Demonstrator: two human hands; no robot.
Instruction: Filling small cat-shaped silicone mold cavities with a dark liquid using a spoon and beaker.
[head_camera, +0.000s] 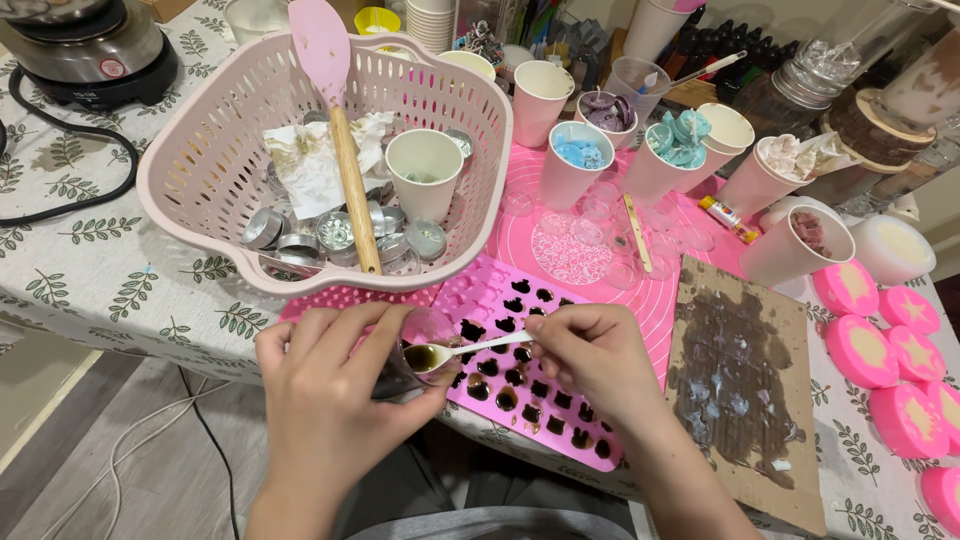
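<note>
Small clear plastic cup (415, 350) w/ dark brown liquid sits tilted in left hand (325, 395), fingers wrapped round it, just over table edge. Right hand (590, 355) pinches small white spoon (470, 350), bowl holding liquid at cup's mouth, poss. touching the rim. Just beside: pink silicone mould tray (530, 375), cavities dark-filled. Behind: pale pink slotted basket (215, 150) w/ white paper cup (425, 170).

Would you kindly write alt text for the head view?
A left hand tilts a small clear cup while the right hand dips a white spoon in its brown liquid, above a pink silicone mould beside a pink basket.
</note>
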